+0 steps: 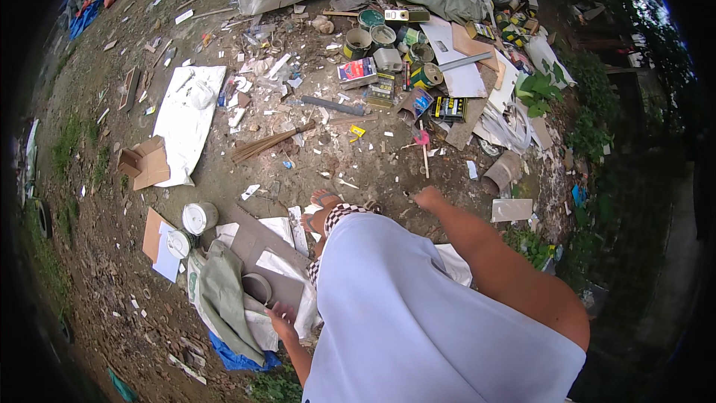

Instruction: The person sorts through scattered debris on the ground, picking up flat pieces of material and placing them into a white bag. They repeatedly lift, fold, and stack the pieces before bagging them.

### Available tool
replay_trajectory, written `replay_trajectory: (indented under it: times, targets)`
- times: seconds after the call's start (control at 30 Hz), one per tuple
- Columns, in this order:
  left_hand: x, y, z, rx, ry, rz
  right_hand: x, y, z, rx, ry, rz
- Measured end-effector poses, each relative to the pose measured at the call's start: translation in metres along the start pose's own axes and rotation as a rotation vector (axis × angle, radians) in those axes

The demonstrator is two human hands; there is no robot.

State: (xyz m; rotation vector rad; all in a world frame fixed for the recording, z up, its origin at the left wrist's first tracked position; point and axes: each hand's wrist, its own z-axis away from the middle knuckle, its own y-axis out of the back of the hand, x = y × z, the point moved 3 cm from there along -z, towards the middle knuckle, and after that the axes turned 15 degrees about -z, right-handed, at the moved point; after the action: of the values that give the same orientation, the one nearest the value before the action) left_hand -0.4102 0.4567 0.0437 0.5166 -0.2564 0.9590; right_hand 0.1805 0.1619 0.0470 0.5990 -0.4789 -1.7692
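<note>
My left hand hangs low at the near left, its fingers apart and nothing visible in them. Just beyond it a round grey-brown tube or ring lies on a flat brown board, beside a crumpled grey-green woven sack. My right hand is out in front of my body with its fingers curled closed. A small dark tip shows at the fingers, too small to name. Beyond that hand is a thin stick with a pink wrap near its upper end.
Ahead sits a pile of used cans, boxes and boards. A bundle of brown sticks and a grey bar lie mid-ground. Left are a white sack, an opened carton and white buckets. A brown cylinder lies right.
</note>
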Motion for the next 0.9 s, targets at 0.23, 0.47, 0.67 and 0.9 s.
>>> replay_trajectory:
  times: [0.23,0.47,0.67,0.9]
  targets:
    - [0.020,0.030,-0.005,0.069,-0.053,0.049,0.070,-0.040,0.009,-0.050,0.011,0.063]
    - [-0.038,-0.011,0.029,0.013,0.067,0.007,0.039,-0.014,0.000,0.019,0.059,-0.085]
    - [-0.064,-0.048,0.074,-0.064,0.059,-0.274,0.020,-0.022,-0.030,0.143,0.194,-0.098]
    - [-0.091,-0.013,0.081,-0.040,0.057,-0.296,0.088,-0.088,-0.079,0.030,0.013,-0.155]
